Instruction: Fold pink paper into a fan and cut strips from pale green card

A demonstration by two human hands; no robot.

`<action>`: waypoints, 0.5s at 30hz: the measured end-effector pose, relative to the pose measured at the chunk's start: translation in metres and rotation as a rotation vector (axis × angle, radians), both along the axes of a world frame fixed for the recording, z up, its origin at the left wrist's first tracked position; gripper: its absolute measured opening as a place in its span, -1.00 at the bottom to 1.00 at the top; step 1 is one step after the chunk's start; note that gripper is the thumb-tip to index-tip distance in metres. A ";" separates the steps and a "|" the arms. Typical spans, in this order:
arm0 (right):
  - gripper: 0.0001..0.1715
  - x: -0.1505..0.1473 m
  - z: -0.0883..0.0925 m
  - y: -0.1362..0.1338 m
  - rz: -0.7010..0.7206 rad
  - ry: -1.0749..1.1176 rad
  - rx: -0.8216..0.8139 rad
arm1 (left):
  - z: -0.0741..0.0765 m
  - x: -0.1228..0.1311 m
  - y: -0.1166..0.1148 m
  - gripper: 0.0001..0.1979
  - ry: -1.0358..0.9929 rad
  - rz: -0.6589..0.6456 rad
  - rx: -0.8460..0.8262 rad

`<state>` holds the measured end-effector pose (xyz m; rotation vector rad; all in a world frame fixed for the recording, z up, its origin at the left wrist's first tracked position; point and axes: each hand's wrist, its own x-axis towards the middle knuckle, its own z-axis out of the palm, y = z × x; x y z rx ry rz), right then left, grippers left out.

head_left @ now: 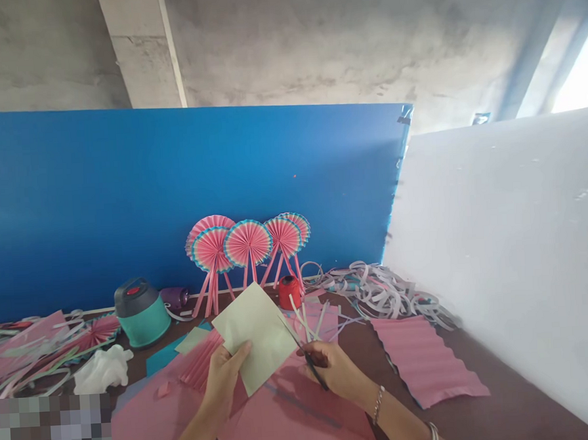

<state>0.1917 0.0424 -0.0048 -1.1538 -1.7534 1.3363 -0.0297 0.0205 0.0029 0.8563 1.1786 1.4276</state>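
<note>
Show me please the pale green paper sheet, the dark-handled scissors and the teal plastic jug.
pale green paper sheet (255, 327), head view, middle of sheet.
dark-handled scissors (301, 351), head view, blade.
teal plastic jug (144, 316), head view, body.

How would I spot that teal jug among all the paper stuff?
Start at the blue board across the back. At its foot, left of the row of pink paper fans, stands the teal jug. Its dark grey lid and solid round body mark it out from the flat paper around it.
</note>
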 end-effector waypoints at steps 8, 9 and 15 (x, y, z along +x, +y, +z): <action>-0.61 -0.001 0.001 0.001 -0.010 0.010 0.021 | -0.003 0.001 0.000 -0.56 -0.003 -0.075 0.017; -0.62 -0.001 0.000 0.001 -0.014 0.009 0.024 | -0.002 0.001 0.000 -0.56 -0.004 -0.077 0.012; -0.64 0.000 -0.001 0.000 -0.012 0.026 0.025 | 0.005 0.003 -0.003 -0.53 -0.001 -0.078 -0.018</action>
